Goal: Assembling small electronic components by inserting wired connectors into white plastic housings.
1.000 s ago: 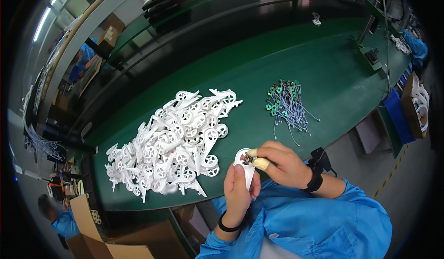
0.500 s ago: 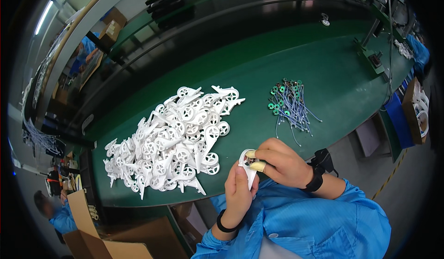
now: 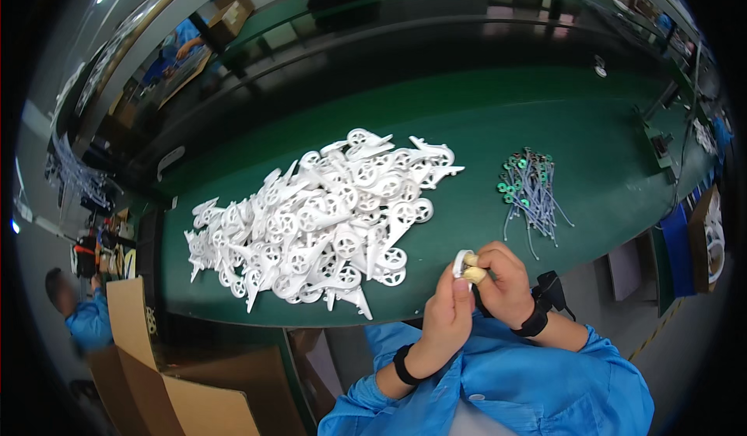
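Observation:
My left hand (image 3: 449, 314) grips a white plastic part (image 3: 459, 265) with a round ring end, thumb along its near side. My right hand (image 3: 506, 287) is closed at the ring, with yellow finger covers on its thumb and finger pressed to the opening. What those fingertips pinch is hidden. Left of my hands lies a big heap of similar white plastic parts (image 3: 311, 214), each with a spoked round end and a pointed arm. Beyond my right hand is a bunch of thin grey-blue wires (image 3: 537, 199) with small green round ends.
The green table (image 3: 467, 109) carries both piles. An open cardboard box (image 3: 206, 409) stands below its edge at left. A blue bin (image 3: 675, 253) and a box of white parts (image 3: 712, 238) stand at right. A person in blue (image 3: 85, 319) is at far left.
My view has shifted, so the table and piles appear further right. Both hands stay together on the white part, which has turned so its ring shows more edge-on.

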The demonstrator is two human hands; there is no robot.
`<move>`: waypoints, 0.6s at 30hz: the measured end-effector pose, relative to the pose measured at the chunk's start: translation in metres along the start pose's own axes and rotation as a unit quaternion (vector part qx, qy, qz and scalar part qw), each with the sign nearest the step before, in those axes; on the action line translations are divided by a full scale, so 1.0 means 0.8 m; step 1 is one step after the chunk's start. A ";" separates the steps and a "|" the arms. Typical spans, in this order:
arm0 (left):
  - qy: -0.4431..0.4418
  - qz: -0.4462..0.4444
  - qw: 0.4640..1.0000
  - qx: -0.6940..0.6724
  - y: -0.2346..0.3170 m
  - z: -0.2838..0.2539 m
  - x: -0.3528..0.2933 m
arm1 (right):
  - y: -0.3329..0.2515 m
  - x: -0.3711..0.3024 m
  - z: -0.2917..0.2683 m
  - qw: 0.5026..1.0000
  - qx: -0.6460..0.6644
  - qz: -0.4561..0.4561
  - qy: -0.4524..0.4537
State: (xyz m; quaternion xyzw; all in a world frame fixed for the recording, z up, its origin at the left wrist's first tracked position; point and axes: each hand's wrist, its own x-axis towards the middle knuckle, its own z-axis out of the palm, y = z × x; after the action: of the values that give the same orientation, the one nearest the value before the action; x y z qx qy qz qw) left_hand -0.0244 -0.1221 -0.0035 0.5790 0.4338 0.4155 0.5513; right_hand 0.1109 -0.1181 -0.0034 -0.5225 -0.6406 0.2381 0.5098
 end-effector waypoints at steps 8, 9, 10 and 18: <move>-0.064 -0.075 0.985 -0.143 -0.002 -0.030 0.008 | -0.004 0.009 0.002 0.976 0.169 0.124 -0.051; -0.097 -0.110 0.975 -0.167 -0.004 -0.037 0.010 | -0.002 0.018 0.009 0.928 0.332 0.147 -0.088; -0.116 -0.154 0.966 -0.175 -0.001 -0.044 0.014 | 0.010 0.022 0.002 0.902 0.360 0.187 -0.146; 0.073 0.081 0.973 0.206 0.015 -0.095 0.056 | 0.077 0.152 -0.095 0.977 0.079 0.192 0.045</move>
State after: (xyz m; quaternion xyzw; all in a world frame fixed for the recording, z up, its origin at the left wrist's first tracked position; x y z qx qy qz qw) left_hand -0.0840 -0.0583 0.0123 0.6811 0.5011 0.4016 0.3516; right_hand 0.2141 -0.0035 0.0223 -0.6039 -0.4836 0.3578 0.5229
